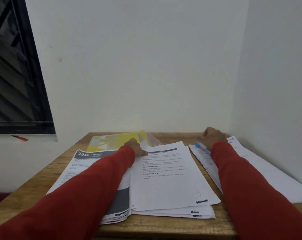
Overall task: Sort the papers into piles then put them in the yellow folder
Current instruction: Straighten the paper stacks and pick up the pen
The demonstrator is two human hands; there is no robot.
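Fingers of the left hand seemingly pinch the middle pile's far edge, the folder lying crosswise just beyond, while the right hand, loosely curled, rests farther off.

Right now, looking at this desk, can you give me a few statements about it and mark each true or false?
1. The yellow plastic folder lies at the far side of the wooden table. True.
2. The left hand rests on the window sill. False: it touches the middle pile of white printed papers.
3. Both sleeves are blue. False: red.
4. A blue-capped pen lies near the right hand. True.
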